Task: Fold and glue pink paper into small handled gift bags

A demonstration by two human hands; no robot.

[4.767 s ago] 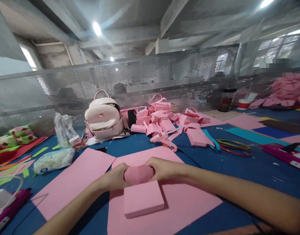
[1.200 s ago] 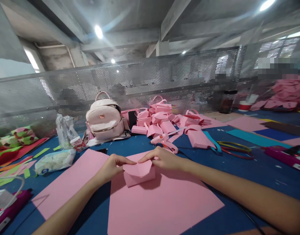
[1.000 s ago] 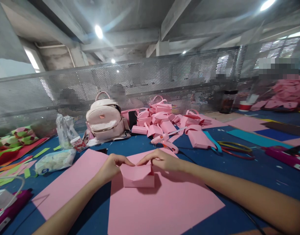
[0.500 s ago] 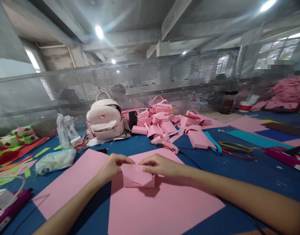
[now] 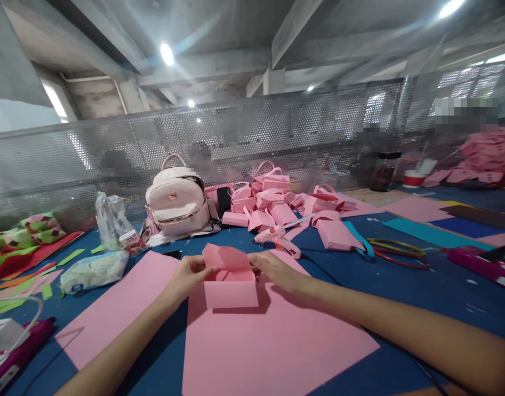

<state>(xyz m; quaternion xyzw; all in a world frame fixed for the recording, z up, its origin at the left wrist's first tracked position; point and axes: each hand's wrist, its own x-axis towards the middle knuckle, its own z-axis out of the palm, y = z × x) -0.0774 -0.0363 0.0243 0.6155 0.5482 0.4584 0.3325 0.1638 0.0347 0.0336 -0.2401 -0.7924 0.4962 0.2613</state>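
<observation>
A small pink paper box (image 5: 231, 294) is held between my two hands, with its flap lid raised at the back and its inside showing. My left hand (image 5: 190, 279) pinches the box's left side, thumb over the edge. On the opposite side my right hand (image 5: 277, 272) grips the right edge near the flap, its fingertips partly hidden. Beneath them lies a large pink sheet (image 5: 272, 349) on the blue table. Just beyond the hands rests a pink glue gun (image 5: 277, 237).
Behind are a pale backpack (image 5: 178, 201) and a pile of pink paper bags (image 5: 272, 198). A tissue pack (image 5: 94, 270) and another pink sheet (image 5: 124, 308) lie left. At right are coloured hoops (image 5: 396, 250) and a purple power strip (image 5: 478, 264). A mesh partition (image 5: 256, 132) stands behind.
The box's flap was folded down over the front and now stands up, opening the box. My hands have moved apart to its two sides.
</observation>
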